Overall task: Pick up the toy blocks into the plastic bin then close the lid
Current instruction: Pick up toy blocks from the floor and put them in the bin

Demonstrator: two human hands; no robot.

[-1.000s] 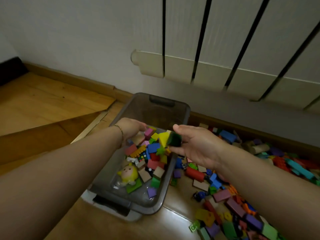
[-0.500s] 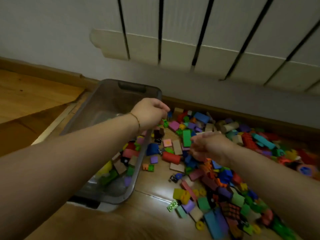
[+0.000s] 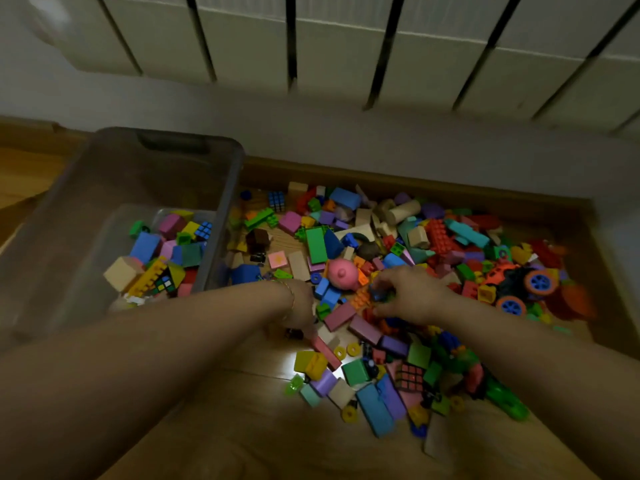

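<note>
Your right hand point(image 3: 414, 294) curls its fingers point(image 3: 386, 279) around 1 blue block point(image 3: 379, 296); your left hand point(image 3: 302, 306) (blurred) I cannot tell.

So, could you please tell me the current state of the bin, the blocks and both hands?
plastic bin: open, no lid on it, partly filled.
loose blocks: heaped on the floor beside the bin.
left hand: down in the heap; grip unclear.
right hand: fingers curled round a small blue block.
</note>
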